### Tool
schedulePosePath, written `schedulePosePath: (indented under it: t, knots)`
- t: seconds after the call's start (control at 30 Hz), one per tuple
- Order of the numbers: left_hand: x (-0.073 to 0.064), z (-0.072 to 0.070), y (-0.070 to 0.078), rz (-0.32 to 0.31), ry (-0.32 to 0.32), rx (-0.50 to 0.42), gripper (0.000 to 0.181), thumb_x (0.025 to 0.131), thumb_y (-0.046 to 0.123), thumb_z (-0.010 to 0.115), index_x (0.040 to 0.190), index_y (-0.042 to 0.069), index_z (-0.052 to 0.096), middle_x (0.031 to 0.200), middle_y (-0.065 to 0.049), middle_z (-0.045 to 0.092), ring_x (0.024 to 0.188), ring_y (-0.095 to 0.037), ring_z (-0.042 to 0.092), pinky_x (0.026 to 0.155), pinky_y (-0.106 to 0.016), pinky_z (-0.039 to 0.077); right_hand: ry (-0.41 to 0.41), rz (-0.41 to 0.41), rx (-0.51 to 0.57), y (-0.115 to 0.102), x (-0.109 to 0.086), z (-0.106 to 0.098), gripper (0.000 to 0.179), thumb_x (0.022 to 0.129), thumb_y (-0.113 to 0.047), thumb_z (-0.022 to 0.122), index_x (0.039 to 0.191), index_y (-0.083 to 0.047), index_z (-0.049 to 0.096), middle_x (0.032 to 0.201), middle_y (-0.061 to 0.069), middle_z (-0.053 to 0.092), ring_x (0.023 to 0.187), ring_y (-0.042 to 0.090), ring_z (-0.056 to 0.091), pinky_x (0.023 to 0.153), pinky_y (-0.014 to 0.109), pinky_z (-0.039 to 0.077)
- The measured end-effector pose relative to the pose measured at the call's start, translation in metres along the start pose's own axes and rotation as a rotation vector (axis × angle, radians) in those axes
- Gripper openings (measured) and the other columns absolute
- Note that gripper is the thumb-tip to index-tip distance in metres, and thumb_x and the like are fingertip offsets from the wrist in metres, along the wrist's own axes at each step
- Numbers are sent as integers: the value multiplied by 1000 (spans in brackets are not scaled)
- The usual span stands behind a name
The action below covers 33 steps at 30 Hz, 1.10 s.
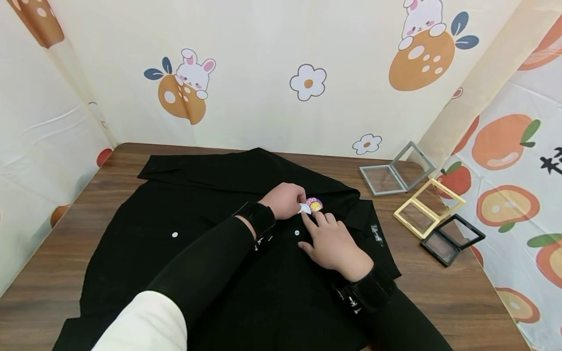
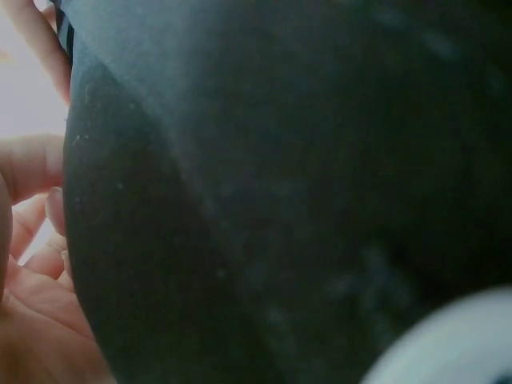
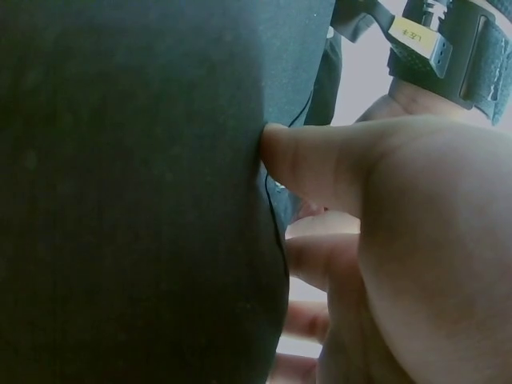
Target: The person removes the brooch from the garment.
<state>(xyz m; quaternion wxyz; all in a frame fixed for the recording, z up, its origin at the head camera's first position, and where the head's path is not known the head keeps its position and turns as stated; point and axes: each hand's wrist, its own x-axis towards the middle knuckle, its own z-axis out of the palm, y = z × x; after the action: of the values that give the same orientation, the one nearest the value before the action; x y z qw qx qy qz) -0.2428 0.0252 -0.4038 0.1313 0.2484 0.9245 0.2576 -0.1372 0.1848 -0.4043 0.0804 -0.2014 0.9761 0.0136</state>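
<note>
A black shirt (image 1: 210, 214) with small white buttons lies spread over the table. On its upper part sit a round purple badge (image 1: 314, 204) with a yellow figure and, beside it, a white rounded piece (image 1: 305, 208), partly covered by fingers. My left hand (image 1: 284, 200) bends over the white piece, its fingertips pinching the edge. Just right of it, my right hand (image 1: 333, 242) lies palm down with fingers spread, the index fingertip at the white piece. In the right wrist view the thumb (image 3: 316, 164) touches the black cloth.
Three hinged square frames stand opened at the table's right: a grey one (image 1: 383, 166) at the back, a yellow one (image 1: 416, 226) in the middle, a black one (image 1: 459, 245) nearest. Printed curtains (image 1: 254, 97) enclose the wooden table (image 1: 417, 282).
</note>
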Motion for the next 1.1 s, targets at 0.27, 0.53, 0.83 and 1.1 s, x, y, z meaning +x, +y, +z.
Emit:
schedulePosePath:
  t: [0.27,0.53,0.83,1.1]
  knots:
    - [2,2,-4,-12,4,-30,18,97,6,65,86,17,71,91,3,66,76,-16,59,69,-28,50,0,0,-10,-1,0,1,74,102,-54,58,160,-12,39,155,18,41,134,37,43,102,55,44]
    - [0,-1,-6,-15,2,-68,18,97,6,66,85,17,71,89,2,66,75,-16,60,67,-28,50,-3,6,-11,-3,-1,1,75,102,-54,58,161,-12,38,153,17,43,134,37,43,102,53,44]
    - [-3,-5,-7,-27,-1,-65,15,95,5,68,87,16,72,91,2,67,76,-16,61,69,-28,51,2,0,-8,-3,-3,1,75,102,-54,58,160,-11,39,153,18,43,135,37,43,103,55,44]
    - [-3,-7,-10,-49,-6,-62,15,95,3,66,89,15,73,93,1,67,76,-17,61,67,-28,51,11,-2,-15,-4,-3,0,75,102,-55,58,160,-12,40,150,18,45,132,37,45,101,53,45]
